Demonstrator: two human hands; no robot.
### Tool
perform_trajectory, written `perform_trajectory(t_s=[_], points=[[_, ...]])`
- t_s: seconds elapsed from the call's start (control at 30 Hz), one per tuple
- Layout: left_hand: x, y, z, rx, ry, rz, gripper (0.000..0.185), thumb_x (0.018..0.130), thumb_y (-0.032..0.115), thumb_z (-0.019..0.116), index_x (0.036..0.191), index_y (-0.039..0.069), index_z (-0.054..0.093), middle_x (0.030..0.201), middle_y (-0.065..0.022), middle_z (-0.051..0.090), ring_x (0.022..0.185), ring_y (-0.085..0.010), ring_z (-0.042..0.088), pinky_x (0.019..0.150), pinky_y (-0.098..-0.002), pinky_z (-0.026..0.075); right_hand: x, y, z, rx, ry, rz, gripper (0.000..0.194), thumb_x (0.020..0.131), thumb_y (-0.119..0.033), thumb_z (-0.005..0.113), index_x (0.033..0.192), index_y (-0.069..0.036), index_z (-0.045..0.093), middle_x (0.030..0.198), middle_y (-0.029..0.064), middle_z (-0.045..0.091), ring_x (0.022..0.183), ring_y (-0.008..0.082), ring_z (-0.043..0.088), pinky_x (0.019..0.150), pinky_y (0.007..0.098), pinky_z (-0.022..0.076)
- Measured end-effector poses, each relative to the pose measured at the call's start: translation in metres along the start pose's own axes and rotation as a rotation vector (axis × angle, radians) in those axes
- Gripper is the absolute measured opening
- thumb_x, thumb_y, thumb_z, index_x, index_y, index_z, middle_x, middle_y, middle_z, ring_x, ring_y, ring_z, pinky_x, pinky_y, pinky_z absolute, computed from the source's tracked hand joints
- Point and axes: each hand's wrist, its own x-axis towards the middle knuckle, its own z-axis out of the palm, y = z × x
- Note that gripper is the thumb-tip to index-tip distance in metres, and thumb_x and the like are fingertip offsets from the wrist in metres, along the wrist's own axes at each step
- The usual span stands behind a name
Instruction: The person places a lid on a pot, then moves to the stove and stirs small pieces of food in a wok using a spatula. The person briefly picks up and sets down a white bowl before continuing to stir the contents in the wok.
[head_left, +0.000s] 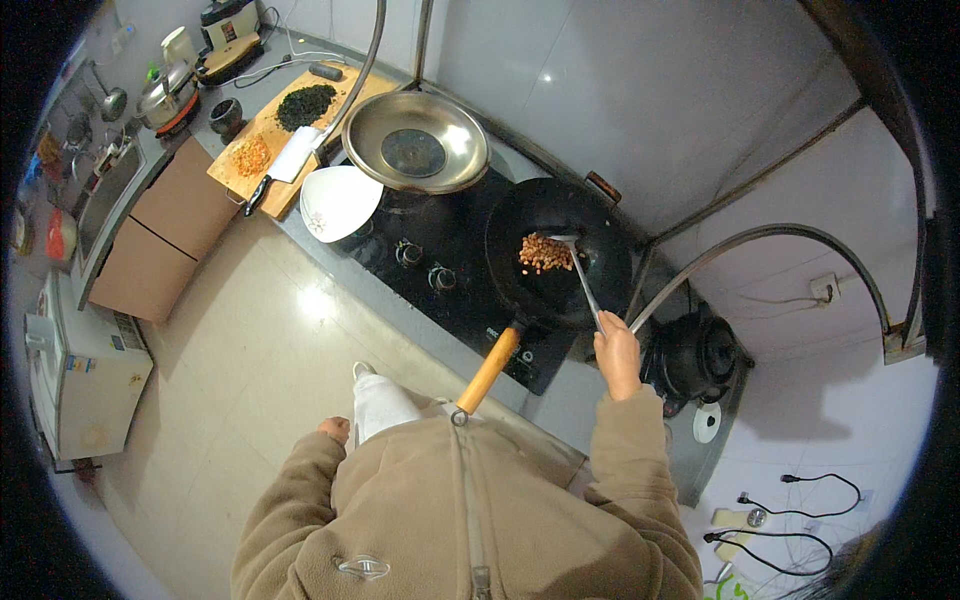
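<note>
My right hand (619, 355) grips the handle of a metal wok spatula (584, 279). The spatula's blade rests in a black wok (517, 289), against a heap of peanuts (545, 253). The wok sits on the right side of a black gas hob (420, 240), its wooden handle (489, 369) pointing back to my jacket. At my left side hangs my left hand (335, 429), away from the counter; its fingers are too small and hidden to read.
A wide steel pan (469, 169) covers the left burner, beside a white plate (341, 196). A wooden cutting board (266, 124) bears a cleaver (295, 154), chopped dark greens (306, 106) and chopped orange bits (251, 156). A black pot (694, 356) stands right of the hob.
</note>
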Motion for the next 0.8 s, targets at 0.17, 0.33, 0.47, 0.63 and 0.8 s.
perform_trajectory(t_s=[0.17, 0.33, 0.47, 0.63, 0.8], points=[[0.000, -0.001, 0.002, -0.020, 0.017, 0.051, 0.036, 0.085, 0.031, 0.048, 0.092, 0.000, 0.064, 0.080, -0.0120, 0.067, 0.068, -0.0186, 0.064, 0.066, -0.0339, 0.051, -0.020, 0.016, -0.003, 0.298, 0.052, 0.131, 0.037, 0.078, -0.005, 0.058, 0.115, 0.001, 0.056, 0.094, 0.0161, 0.064, 0.076, 0.0229, 0.063, 0.062, 0.0307, 0.0488], [0.011, -0.012, 0.009, -0.034, 0.079, 0.068, 0.036, 0.083, 0.033, 0.048, 0.079, 0.001, 0.063, 0.073, -0.0126, 0.065, 0.063, -0.0183, 0.063, 0.062, -0.0329, 0.050, -0.040, 0.003, -0.021, 0.772, -0.181, 0.492, 0.035, 0.083, -0.007, 0.056, 0.117, 0.003, 0.055, 0.077, 0.0064, 0.063, 0.052, 0.0053, 0.053, 0.041, 0.0195, 0.0373], [0.008, 0.011, 0.000, -0.007, 0.027, 0.047, 0.035, 0.083, 0.031, 0.047, 0.068, 0.002, 0.060, 0.063, -0.0103, 0.062, 0.061, -0.0165, 0.062, 0.059, -0.0329, 0.048, -0.049, 0.004, -0.008, 0.810, -0.202, 0.498, 0.036, 0.084, -0.006, 0.055, 0.118, 0.005, 0.052, 0.082, 0.0077, 0.063, 0.053, 0.0074, 0.055, 0.041, 0.0201, 0.0387], [0.024, -0.018, 0.015, 0.023, 0.114, 0.180, 0.033, 0.083, 0.029, 0.046, 0.065, 0.003, 0.056, 0.060, -0.0097, 0.058, 0.060, -0.0160, 0.061, 0.059, -0.0332, 0.047, -0.048, 0.001, -0.005, 0.822, -0.233, 0.493, 0.036, 0.084, -0.006, 0.055, 0.118, 0.007, 0.052, 0.084, 0.0092, 0.063, 0.054, 0.0084, 0.056, 0.040, 0.0206, 0.0398], [0.008, -0.007, 0.006, 0.005, 0.071, 0.100, 0.031, 0.084, 0.030, 0.046, 0.078, 0.004, 0.063, 0.072, -0.0109, 0.063, 0.065, -0.0174, 0.062, 0.063, -0.0343, 0.048, -0.047, 0.000, -0.002, 0.838, -0.269, 0.537, 0.035, 0.085, -0.006, 0.054, 0.118, 0.007, 0.052, 0.075, 0.0081, 0.062, 0.052, 0.0078, 0.055, 0.040, 0.0199, 0.0395]])
